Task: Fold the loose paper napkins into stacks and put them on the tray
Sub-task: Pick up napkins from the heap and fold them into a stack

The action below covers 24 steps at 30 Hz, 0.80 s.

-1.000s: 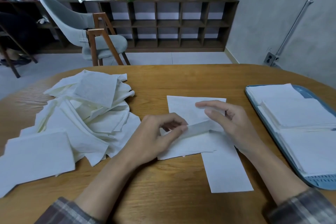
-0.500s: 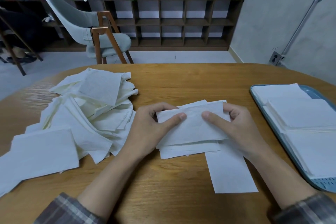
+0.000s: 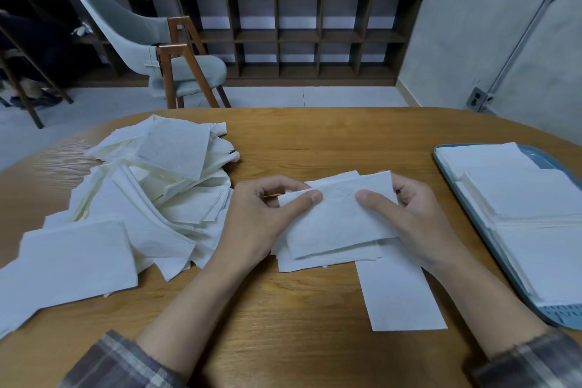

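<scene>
Left hand (image 3: 258,224) and right hand (image 3: 419,224) each pinch an end of a folded napkin (image 3: 338,220), thumbs on top, fingers curled behind, over the tabletop's (image 3: 315,142) middle. Beneath it lie further napkins, one long strip (image 3: 400,296) extending toward the near edge. Loose napkin pile (image 3: 141,198) occupies the left side. Blue tray (image 3: 447,173) at the right edge carries folded stacks (image 3: 529,214).

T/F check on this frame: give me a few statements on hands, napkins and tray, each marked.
1. The left hand and right hand both pinch the folded napkin. True.
2. The tray sits on the person's left. False: it is on the right.
3. The tray holds nothing. False: napkin stacks lie on it.
4. A loose pile of napkins lies left of the hands. True.
</scene>
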Motion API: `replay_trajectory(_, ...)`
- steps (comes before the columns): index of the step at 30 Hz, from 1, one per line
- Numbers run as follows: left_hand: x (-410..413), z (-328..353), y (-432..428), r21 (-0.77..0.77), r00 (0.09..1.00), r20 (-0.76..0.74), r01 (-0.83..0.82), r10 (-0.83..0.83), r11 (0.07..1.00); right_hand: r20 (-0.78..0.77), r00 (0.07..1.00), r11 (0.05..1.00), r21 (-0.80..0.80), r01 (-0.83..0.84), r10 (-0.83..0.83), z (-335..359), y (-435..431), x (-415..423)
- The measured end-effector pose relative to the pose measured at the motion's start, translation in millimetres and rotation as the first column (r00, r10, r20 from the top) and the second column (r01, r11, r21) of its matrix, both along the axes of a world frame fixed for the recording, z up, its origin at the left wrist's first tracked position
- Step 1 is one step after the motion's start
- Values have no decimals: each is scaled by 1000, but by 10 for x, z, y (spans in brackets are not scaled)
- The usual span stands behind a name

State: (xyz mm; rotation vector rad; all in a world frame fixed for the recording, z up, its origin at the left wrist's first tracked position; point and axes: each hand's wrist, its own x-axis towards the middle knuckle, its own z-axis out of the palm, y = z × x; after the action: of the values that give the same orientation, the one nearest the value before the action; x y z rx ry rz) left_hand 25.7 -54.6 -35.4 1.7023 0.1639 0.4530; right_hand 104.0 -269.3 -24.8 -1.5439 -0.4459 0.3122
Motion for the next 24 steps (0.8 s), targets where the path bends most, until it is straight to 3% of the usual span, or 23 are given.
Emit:
replay_trajectory(12,7,-40,-36,-62,997,-18,-77,76,995,-21,999,999,14,-36,37,20,1,-12)
replay_trajectory(15,30,-75,-12,-4,997,0,-80,80,997,-63,993,994,53,-92,95,24,-16,-5)
replay_trajectory(20,48,-108,-11,75,994,-52,-97,101,992,154,982,986,-144,-85,107,-43,-30,34)
replay_trajectory(24,32,-98,-32,43,994,-49,-95,97,995,144,987,981,-191,-41,70,-56,-29,42)
